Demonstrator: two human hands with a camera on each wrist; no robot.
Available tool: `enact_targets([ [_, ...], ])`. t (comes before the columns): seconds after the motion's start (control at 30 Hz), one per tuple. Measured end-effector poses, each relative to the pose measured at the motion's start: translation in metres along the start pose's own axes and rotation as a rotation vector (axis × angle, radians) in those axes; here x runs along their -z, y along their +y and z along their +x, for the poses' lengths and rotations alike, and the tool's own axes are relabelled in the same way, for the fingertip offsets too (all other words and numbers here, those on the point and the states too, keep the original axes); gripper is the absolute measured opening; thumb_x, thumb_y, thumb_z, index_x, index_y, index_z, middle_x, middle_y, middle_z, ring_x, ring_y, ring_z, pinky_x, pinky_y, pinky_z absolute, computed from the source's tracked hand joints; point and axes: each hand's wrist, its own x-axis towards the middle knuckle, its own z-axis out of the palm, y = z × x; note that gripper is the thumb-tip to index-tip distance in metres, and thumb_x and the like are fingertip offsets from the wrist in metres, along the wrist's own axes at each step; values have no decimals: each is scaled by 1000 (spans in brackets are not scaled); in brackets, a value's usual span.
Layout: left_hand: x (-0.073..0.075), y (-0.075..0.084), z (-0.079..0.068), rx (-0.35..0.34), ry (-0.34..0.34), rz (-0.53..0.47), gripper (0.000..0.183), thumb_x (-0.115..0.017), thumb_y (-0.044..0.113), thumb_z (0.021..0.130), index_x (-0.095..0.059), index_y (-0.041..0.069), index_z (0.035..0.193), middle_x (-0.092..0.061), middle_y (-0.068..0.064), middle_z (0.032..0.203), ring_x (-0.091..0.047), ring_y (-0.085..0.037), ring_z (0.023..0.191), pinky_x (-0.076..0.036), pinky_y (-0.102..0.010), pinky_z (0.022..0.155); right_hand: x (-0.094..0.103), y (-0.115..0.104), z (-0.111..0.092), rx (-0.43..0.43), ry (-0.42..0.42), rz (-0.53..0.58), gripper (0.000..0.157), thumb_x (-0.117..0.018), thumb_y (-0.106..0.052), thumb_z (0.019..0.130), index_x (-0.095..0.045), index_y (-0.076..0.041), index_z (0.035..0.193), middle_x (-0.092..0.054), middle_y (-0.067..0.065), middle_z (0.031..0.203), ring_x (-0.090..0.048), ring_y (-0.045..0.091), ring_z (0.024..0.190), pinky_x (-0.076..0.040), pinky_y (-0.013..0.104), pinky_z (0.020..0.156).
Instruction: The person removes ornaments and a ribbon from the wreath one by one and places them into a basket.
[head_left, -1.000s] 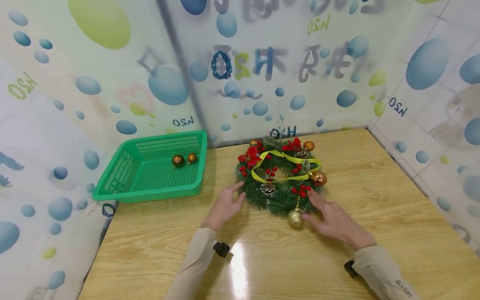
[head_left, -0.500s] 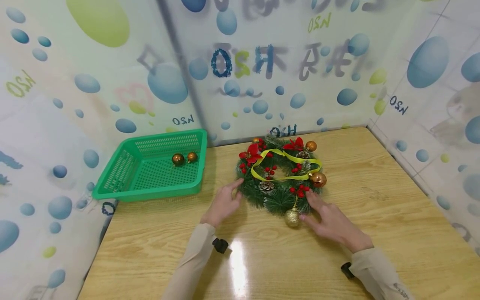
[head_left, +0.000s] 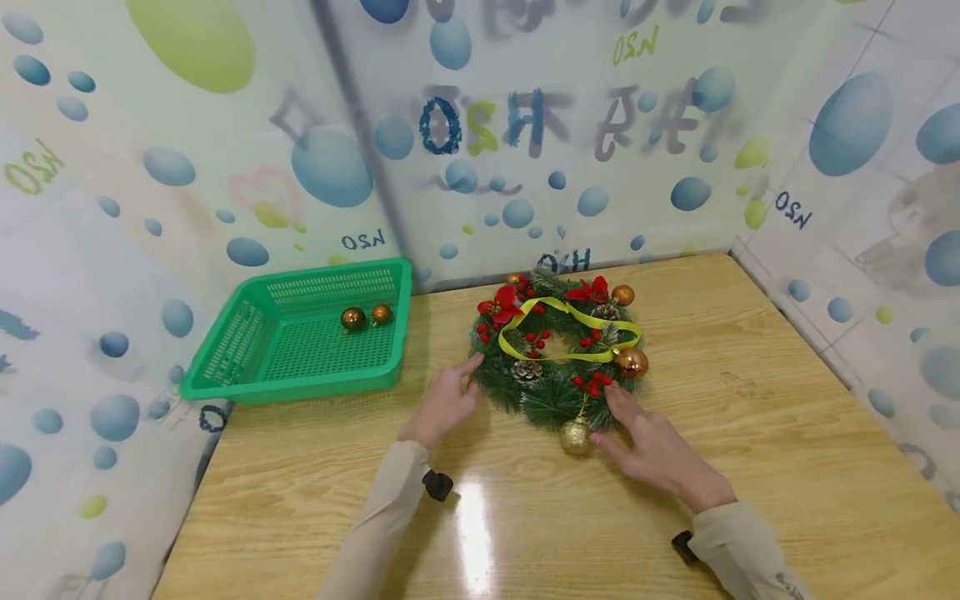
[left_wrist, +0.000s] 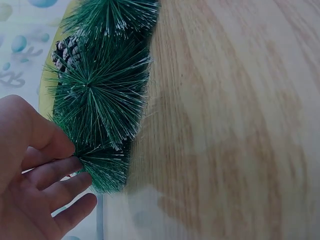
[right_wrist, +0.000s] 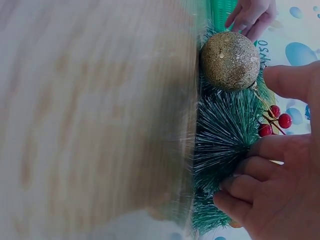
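Observation:
A green Christmas wreath lies flat on the table, with red flowers, berries, pinecones and a yellow ribbon on it. My left hand touches its left front edge, fingertips among the needles. At the right front edge, fingers of my right hand rest against the needles, the thumb beside a gold glitter bauble. That bauble hangs from a thin cord off the front. A shiny copper bauble sits at the right side. Where my fingers meet the underside is hidden.
A green plastic basket stands at the back left, holding a brown bauble and a smaller orange one. Patterned walls border the wooden table at the back and both sides.
The wreath has turned slightly, its front bauble shifting left. My right hand has moved left with it. My left hand stays at the left edge, having moved slightly forward.

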Motion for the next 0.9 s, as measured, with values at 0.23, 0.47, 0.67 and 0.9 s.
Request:
enact_targets([
  [0.23, 1, -7, 8, 0, 10, 0, 58, -49, 3, 99, -43, 19, 155, -42, -7, 159, -28, -9, 38, -29, -19, 36, -5, -6, -2, -5, 12, 0, 78, -58, -42, 102, -32, 13, 151, -28, 31, 159, -34, 51, 145, -34, 62, 117],
  [0.47, 3, -11, 14, -20, 29, -17, 58, -49, 1, 98, -45, 17, 153, -44, -7, 158, -26, -9, 38, -27, -19, 36, -8, -13, -2, -13, 19, -2, 75, -58, -39, 103, -33, 14, 150, -29, 31, 159, -33, 50, 145, -33, 63, 118],
  [0.67, 5, -9, 16, 12, 27, -20, 58, -50, 2, 99, -45, 20, 154, -43, -5, 159, -28, -9, 38, -29, -20, 35, -10, -19, -2, -9, 31, -3, 75, -58, -39, 103, -33, 14, 150, -29, 31, 158, -33, 50, 145, -35, 61, 118],
  [0.9, 7, -9, 19, -2, 36, 19, 57, -49, 3, 99, -45, 19, 154, -45, -8, 158, -27, -9, 37, -28, -21, 36, -14, -23, -3, 3, 38, -13, 76, -57, -40, 103, -32, 14, 150, -29, 31, 158, -34, 48, 146, -35, 59, 118],
])
